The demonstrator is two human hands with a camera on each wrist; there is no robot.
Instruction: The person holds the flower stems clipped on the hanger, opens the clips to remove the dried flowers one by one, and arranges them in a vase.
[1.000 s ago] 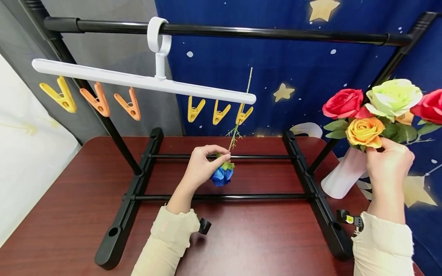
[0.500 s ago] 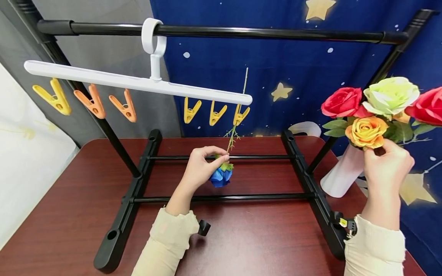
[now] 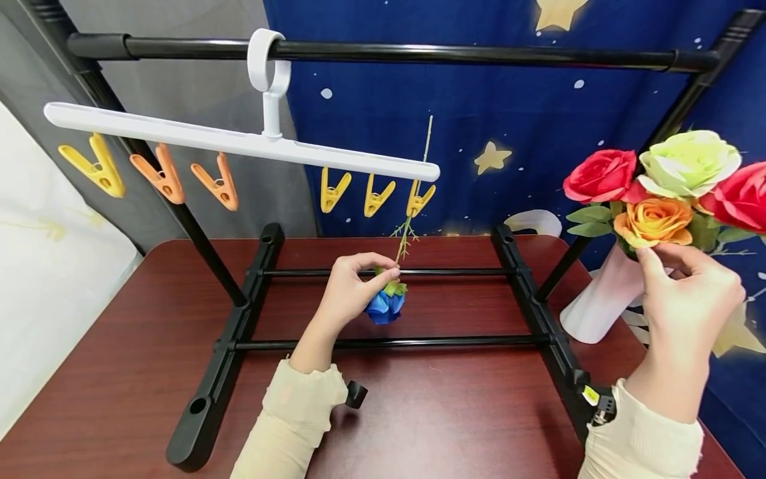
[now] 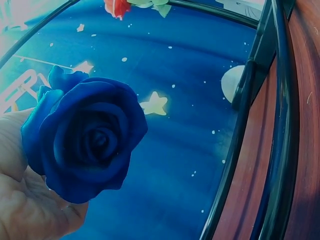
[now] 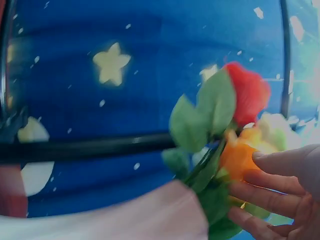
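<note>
- The left hand (image 3: 350, 291) pinches the blue rose (image 3: 385, 305) just under its bloom; the flower hangs head down, its stem caught in a yellow clip (image 3: 419, 198) of the white clip hanger (image 3: 239, 141) above the hand, so the grip seems to steady it.
- The right hand (image 3: 688, 303) has its fingers curled at the base of the orange rose (image 3: 653, 221) in the white vase (image 3: 601, 303); whether they actually clamp the stem cannot be told.
- Compared with a second ago, the right hand sits slightly further right and the bouquet has shifted with it; the left hand and blue rose are unchanged over the worktop (image 3: 131, 359).
</note>
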